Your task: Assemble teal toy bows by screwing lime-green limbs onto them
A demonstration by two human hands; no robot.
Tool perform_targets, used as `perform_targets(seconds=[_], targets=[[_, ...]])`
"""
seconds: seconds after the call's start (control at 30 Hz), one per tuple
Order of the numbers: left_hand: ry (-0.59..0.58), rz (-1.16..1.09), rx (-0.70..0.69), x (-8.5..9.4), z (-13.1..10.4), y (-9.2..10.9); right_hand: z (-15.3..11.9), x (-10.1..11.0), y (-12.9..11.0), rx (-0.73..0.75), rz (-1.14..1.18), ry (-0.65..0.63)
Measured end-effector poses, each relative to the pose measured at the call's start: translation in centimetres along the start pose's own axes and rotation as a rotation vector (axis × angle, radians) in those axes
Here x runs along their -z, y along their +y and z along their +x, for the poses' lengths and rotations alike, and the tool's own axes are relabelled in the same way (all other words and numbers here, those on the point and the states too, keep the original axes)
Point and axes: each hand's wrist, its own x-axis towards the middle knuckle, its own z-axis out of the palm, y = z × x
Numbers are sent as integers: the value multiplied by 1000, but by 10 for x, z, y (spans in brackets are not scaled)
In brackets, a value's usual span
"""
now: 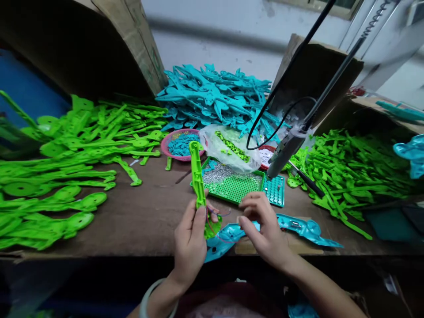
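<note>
My left hand (192,236) is closed round a long green plastic part (198,176), which stands up from the fist with its round end at the bottom. Thin red and blue wires run across that round end. Beside it, my right hand (261,225) hovers over a blue plastic part (298,225), thumb and fingers bent toward each other; whether anything small is between the fingertips is too unclear to tell. The blue part lies along the table's front edge, partly hidden beneath both hands, with a small metal piece near its right end.
A green tray (238,190) of small metal pieces sits ahead, beside a blue tray (276,190). An electric screwdriver (286,152) hangs above. Green parts lie left (82,145) and right (357,168); blue parts (215,97) pile behind a pink basket (163,145) and plastic bag (245,159).
</note>
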Motion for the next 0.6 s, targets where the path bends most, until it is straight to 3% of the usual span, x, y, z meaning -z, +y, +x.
perform_targets(seconds=[0.03,0.13,0.2,0.3,0.37,0.43,0.53,0.6], targets=[[-9,1,4,1,-5,-1,3,2,0,-57,68,-1],[0,54,1,11,-21,-4,9,12,-8,-54,62,-211],[12,65,38,21,-29,-5,9,18,-14,36,-64,-282],[-6,125,150,34,-35,-5,10,26,-19,292,-421,-293],[-87,169,206,35,-33,-2,18,29,-20,479,-611,-287],[-219,152,247,32,-29,2,29,29,-20,567,-657,-299],[-397,76,306,24,-24,7,44,23,-17,540,-644,-309],[-455,58,325,21,-22,8,48,18,-14,490,-644,-301]])
